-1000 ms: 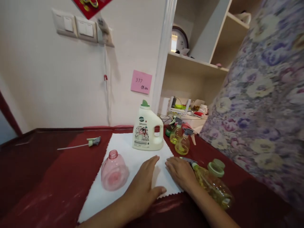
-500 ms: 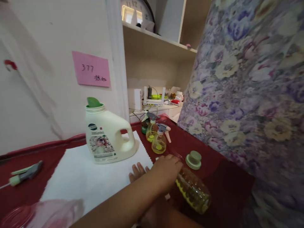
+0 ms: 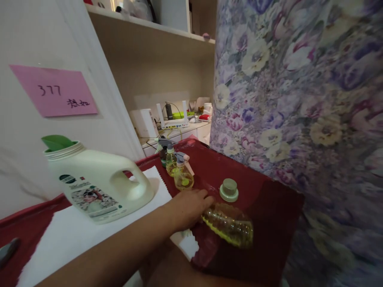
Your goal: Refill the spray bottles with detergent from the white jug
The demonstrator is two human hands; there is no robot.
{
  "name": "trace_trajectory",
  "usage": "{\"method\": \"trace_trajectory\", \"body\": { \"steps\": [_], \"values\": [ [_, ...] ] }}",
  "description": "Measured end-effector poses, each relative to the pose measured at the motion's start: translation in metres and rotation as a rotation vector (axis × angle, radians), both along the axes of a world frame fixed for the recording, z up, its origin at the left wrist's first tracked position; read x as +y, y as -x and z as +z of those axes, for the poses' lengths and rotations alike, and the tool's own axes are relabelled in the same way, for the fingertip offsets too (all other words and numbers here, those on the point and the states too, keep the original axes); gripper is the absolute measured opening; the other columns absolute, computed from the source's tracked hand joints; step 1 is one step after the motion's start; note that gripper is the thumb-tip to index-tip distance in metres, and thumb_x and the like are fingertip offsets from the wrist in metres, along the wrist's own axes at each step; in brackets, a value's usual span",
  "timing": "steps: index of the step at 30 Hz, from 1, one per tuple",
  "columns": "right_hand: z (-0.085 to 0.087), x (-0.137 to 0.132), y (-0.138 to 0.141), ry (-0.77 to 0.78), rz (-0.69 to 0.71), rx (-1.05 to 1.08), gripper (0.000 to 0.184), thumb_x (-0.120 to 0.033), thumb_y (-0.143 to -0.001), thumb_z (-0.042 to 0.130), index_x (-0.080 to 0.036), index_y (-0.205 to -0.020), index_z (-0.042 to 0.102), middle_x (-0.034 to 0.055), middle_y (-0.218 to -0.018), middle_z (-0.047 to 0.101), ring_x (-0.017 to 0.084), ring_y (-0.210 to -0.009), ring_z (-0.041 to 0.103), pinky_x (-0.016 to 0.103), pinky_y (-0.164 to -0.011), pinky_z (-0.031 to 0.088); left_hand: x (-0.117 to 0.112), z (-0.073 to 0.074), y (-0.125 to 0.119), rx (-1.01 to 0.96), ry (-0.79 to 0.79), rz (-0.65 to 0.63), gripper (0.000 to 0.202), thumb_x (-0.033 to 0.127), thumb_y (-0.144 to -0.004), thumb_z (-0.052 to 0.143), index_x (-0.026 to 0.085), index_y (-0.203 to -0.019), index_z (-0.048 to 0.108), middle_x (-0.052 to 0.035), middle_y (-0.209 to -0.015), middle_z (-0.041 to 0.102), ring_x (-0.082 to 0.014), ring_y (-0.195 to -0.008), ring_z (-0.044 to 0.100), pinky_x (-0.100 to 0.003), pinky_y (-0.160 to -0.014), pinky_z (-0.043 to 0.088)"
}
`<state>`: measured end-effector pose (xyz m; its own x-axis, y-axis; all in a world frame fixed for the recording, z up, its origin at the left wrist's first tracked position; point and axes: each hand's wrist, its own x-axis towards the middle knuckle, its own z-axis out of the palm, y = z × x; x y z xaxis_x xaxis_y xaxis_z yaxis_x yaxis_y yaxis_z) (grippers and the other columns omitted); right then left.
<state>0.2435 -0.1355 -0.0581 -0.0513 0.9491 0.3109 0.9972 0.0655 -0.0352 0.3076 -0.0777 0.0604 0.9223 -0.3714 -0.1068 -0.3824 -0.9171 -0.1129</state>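
Observation:
My left hand [image 3: 191,205] reaches across from the lower left, fingers curled round the neck end of a clear ribbed bottle [image 3: 230,226] of yellow-green liquid. The bottle is tipped nearly on its side, its base toward the right. My right arm [image 3: 170,265] crosses beneath the left one; its fingers are hidden. Just beyond the bottle sits a pale green cap [image 3: 229,189]. A clear spray bottle [image 3: 183,179] with some yellow liquid stands behind my left hand. To the left, a large pale green jug [image 3: 104,185] with a handle has a green scoop-like piece [image 3: 56,142] in its mouth.
Two more spray bottles stand behind the front one, among them a yellowish one [image 3: 171,163]. White scalloped sheet [image 3: 50,247] lies under the jug on the red tabletop [image 3: 266,199]. A floral curtain [image 3: 284,99] hangs at the right. A white router [image 3: 175,123] sits at the back.
The view has turned right and moved closer to the jug. The fingers of my right hand, seen on the white sheet before, are now hidden. My left hand stays at the bottle, which lies more level.

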Motion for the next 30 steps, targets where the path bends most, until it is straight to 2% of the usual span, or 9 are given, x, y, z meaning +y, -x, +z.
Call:
{"method": "trace_trajectory", "body": {
  "steps": [3,5,9,14,17,22,26,30],
  "values": [
    [0.008,-0.001,0.002,0.020,0.010,0.040,0.071,-0.064,-0.095,0.041,-0.008,-0.136,0.053,0.0164,-0.153,0.043,0.030,-0.144,0.033,0.047,-0.117,0.031,-0.002,0.021,0.004,0.000,-0.085,0.026,0.036,0.018,-0.082,0.067,0.018,-0.116,0.057,-0.0086,-0.105,0.066,-0.0274,-0.088,0.068,-0.036,-0.070,0.054],
    [0.016,-0.004,0.001,0.072,0.039,0.109,0.075,-0.063,-0.096,0.041,-0.002,-0.138,0.050,0.0189,-0.154,0.040,0.031,-0.147,0.028,0.048,-0.120,0.026,-0.006,0.038,0.005,-0.003,-0.167,0.055,0.031,0.013,-0.085,0.063,0.017,-0.116,0.059,-0.0090,-0.104,0.067,-0.0254,-0.085,0.068,-0.033,-0.065,0.052],
    [0.032,-0.013,-0.005,0.151,0.075,0.265,0.075,-0.061,-0.098,0.035,-0.001,-0.142,0.045,0.0199,-0.155,0.038,0.032,-0.146,0.030,0.051,-0.119,0.028,-0.017,0.072,0.003,-0.021,-0.333,0.041,0.025,0.008,-0.089,0.055,0.017,-0.111,0.064,-0.0083,-0.100,0.068,-0.0253,-0.082,0.068,-0.032,-0.060,0.049],
    [0.035,-0.015,-0.007,0.130,0.085,0.306,0.079,-0.064,-0.097,0.037,0.001,-0.143,0.044,0.0218,-0.156,0.036,0.034,-0.146,0.029,0.051,-0.120,0.028,-0.033,0.102,-0.005,0.003,-0.432,0.032,0.018,0.008,-0.090,0.054,0.016,-0.098,0.068,-0.0083,-0.095,0.071,-0.0274,-0.088,0.068,-0.037,-0.071,0.050],
    [0.033,-0.012,-0.005,0.195,0.084,0.343,0.080,-0.063,-0.096,0.040,-0.001,-0.145,0.041,0.0217,-0.157,0.032,0.034,-0.147,0.026,0.053,-0.121,0.024,-0.044,0.107,-0.012,0.070,-0.503,0.062,0.019,0.005,-0.085,0.057,0.015,-0.093,0.071,-0.0096,-0.094,0.073,-0.0275,-0.088,0.068,-0.038,-0.074,0.050],
    [0.027,-0.006,-0.002,0.219,0.094,0.409,0.084,-0.066,-0.092,0.046,-0.001,-0.145,0.041,0.0233,-0.155,0.033,0.035,-0.147,0.026,0.056,-0.120,0.025,-0.057,0.100,-0.022,0.126,-0.531,0.102,0.019,0.001,-0.080,0.061,0.011,-0.090,0.074,-0.0141,-0.094,0.074,-0.0305,-0.088,0.068,-0.043,-0.078,0.049],
    [0.029,-0.007,-0.004,0.171,0.109,0.403,0.081,-0.064,-0.092,0.049,-0.001,-0.144,0.044,0.0235,-0.156,0.029,0.038,-0.147,0.025,0.058,-0.119,0.025,-0.055,0.103,-0.025,0.116,-0.561,0.082,0.020,0.003,-0.082,0.059,0.014,-0.092,0.073,-0.0122,-0.096,0.075,-0.0302,-0.096,0.065,-0.041,-0.079,0.045],
    [0.036,-0.013,-0.008,0.219,0.114,0.384,0.078,-0.062,-0.097,0.039,-0.002,-0.147,0.038,0.0205,-0.160,0.026,0.035,-0.149,0.019,0.055,-0.122,0.020,-0.048,0.106,-0.026,0.119,-0.602,0.046,0.022,0.003,-0.077,0.063,0.014,-0.094,0.071,-0.0116,-0.097,0.074,-0.0286,-0.098,0.064,-0.040,-0.085,0.042]
  ]
}}
